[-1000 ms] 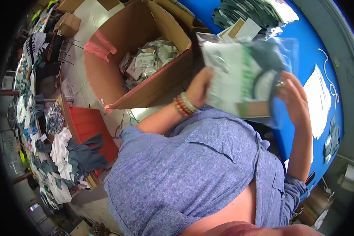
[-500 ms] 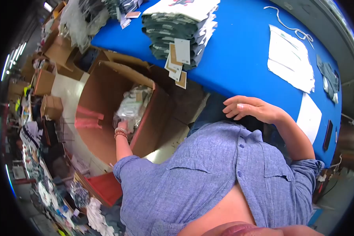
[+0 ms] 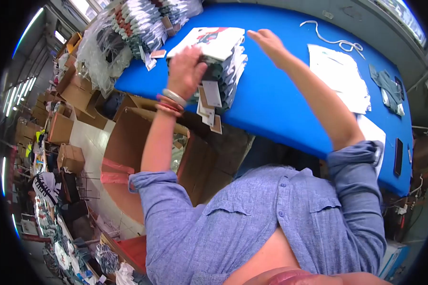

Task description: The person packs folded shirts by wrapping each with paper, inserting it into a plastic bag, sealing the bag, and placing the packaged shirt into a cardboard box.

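A stack of folded garments (image 3: 223,42), white with a red print on top and dark green below, lies on the blue table (image 3: 276,102) near its edge. White and brown tags (image 3: 211,94) hang from its front side. My left hand (image 3: 185,71), with bracelets on the wrist, is at the left side of the stack's top, fingers apart and slightly blurred. To the right of the stack, above the table, my right hand (image 3: 269,43) is open with nothing in it.
White folded cloth (image 3: 337,76), a white cord (image 3: 340,43), a grey-green garment (image 3: 387,90) and a phone (image 3: 398,156) lie on the table's right. More garment stacks (image 3: 140,28) and clear plastic (image 3: 100,57) are at the back left. A cardboard box (image 3: 123,142) stands below.
My left hand has left the cardboard box and the bagged item, and moved up to the garment stack. My right hand has reached forward over the table. The view has shifted.
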### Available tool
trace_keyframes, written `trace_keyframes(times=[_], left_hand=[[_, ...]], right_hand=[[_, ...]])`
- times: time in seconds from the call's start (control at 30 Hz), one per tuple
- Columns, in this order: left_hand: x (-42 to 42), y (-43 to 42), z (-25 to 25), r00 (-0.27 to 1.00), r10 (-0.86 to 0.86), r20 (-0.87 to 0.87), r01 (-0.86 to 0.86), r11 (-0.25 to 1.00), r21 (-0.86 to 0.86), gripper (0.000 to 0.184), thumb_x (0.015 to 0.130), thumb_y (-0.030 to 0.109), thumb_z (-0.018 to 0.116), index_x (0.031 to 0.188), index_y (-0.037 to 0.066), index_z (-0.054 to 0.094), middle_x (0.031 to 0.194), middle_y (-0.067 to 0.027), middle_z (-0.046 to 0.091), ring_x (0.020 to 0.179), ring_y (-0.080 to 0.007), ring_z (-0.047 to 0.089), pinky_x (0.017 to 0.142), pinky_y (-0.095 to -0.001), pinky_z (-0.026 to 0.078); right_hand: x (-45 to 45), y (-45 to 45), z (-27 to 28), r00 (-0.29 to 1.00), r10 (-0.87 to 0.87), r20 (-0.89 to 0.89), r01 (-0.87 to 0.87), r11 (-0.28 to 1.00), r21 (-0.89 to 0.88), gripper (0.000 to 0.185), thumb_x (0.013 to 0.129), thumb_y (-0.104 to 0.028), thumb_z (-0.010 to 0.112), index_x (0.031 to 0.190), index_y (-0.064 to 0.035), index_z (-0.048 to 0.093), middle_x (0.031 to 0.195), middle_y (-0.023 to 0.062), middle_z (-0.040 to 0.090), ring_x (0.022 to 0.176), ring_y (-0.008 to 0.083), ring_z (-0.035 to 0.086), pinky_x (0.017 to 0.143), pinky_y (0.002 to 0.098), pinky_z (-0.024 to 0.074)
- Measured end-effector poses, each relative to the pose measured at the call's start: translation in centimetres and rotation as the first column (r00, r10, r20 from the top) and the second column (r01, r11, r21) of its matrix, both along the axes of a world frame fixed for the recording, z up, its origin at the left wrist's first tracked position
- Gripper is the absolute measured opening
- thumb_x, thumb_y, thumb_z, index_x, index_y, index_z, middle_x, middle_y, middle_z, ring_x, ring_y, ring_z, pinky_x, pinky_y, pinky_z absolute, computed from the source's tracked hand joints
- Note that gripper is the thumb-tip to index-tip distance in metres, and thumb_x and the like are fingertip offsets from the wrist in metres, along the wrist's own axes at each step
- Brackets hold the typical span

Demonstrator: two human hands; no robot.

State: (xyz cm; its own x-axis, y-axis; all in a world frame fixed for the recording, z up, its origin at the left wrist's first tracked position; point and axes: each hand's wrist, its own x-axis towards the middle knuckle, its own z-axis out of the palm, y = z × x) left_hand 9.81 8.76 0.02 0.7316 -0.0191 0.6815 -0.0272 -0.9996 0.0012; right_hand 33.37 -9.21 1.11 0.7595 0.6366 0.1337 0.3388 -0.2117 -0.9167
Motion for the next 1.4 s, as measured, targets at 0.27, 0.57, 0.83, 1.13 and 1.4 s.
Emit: trace_keyframes(times=[0.27, 0.57, 0.83, 1.13, 1.4], left_hand=[[0.1, -3.3, -4.3, 0.986, 0.142, 0.087, -0.142, 0.99, -0.005, 0.065, 0.093, 0.046, 0.05, 0.145, 0.012, 0.033, 0.149, -0.0131, 0.034, 0.142, -0.0333, 0.024, 0.115, -0.0537, 0.011], [0.1, -3.1, -5.8, 0.986, 0.122, 0.11, -0.122, 0.992, -0.007, 0.073, 0.093, 0.051, 0.046, 0.149, 0.009, 0.025, 0.154, -0.0159, 0.024, 0.145, -0.0359, 0.014, 0.114, -0.0562, 0.005], [-1.5, -1.9, -2.9, 0.941, 0.056, 0.335, 0.058, 0.945, -0.32, 0.056, 0.097, 0.033, 0.049, 0.141, 0.001, 0.035, 0.142, -0.0178, 0.042, 0.133, -0.0324, 0.037, 0.111, -0.0479, 0.024], [-1.7, -16.2, -0.7, 0.874, -0.413, 0.257, 0.158, -0.259, -0.953, 0.047, 0.094, 0.018, 0.054, 0.137, 0.005, 0.042, 0.126, -0.0099, 0.058, 0.11, -0.0232, 0.059, 0.084, -0.0387, 0.055], [2.0, -23.8, -11.0, 0.865, -0.456, -0.21, -0.201, 0.07, -0.977, 0.07, 0.089, 0.011, 0.063, 0.145, 0.006, 0.022, 0.12, -0.0135, 0.053, 0.098, -0.0208, 0.062, 0.071, -0.0328, 0.058]], right_hand=[[-0.9, 6.2, -0.9, 0.99, 0.082, -0.117, -0.055, 0.975, 0.213, 0.076, 0.077, -0.048, 0.074, 0.131, 0.0004, 0.048, 0.13, 0.0188, 0.049, 0.117, 0.0281, 0.051, 0.095, 0.0399, 0.0453], [-3.7, 4.8, 0.3, 0.734, 0.5, -0.46, -0.263, 0.833, 0.486, 0.046, 0.08, -0.024, 0.077, 0.117, -0.0025, 0.058, 0.107, 0.0095, 0.066, 0.094, 0.0181, 0.065, 0.085, 0.0313, 0.0506], [-9.0, 2.2, 2.5, 0.965, 0.239, -0.11, -0.122, 0.777, 0.617, 0.054, 0.076, -0.013, 0.072, 0.122, -0.0012, 0.046, 0.111, 0.0123, 0.06, 0.102, 0.0204, 0.061, 0.09, 0.0341, 0.0495], [-6.6, -15.8, 0.3, 0.941, 0.197, -0.276, -0.015, 0.837, 0.546, 0.043, 0.079, -0.013, 0.069, 0.116, 0.0007, 0.051, 0.104, 0.0119, 0.061, 0.096, 0.0181, 0.062, 0.084, 0.0334, 0.0518], [-3.8, -33.7, -11.5, 0.732, -0.034, 0.681, 0.219, 0.958, -0.187, 0.05, 0.081, -0.019, 0.069, 0.121, 0.0038, 0.051, 0.129, 0.0228, 0.051, 0.123, 0.0366, 0.046, 0.103, 0.0416, 0.0387]])
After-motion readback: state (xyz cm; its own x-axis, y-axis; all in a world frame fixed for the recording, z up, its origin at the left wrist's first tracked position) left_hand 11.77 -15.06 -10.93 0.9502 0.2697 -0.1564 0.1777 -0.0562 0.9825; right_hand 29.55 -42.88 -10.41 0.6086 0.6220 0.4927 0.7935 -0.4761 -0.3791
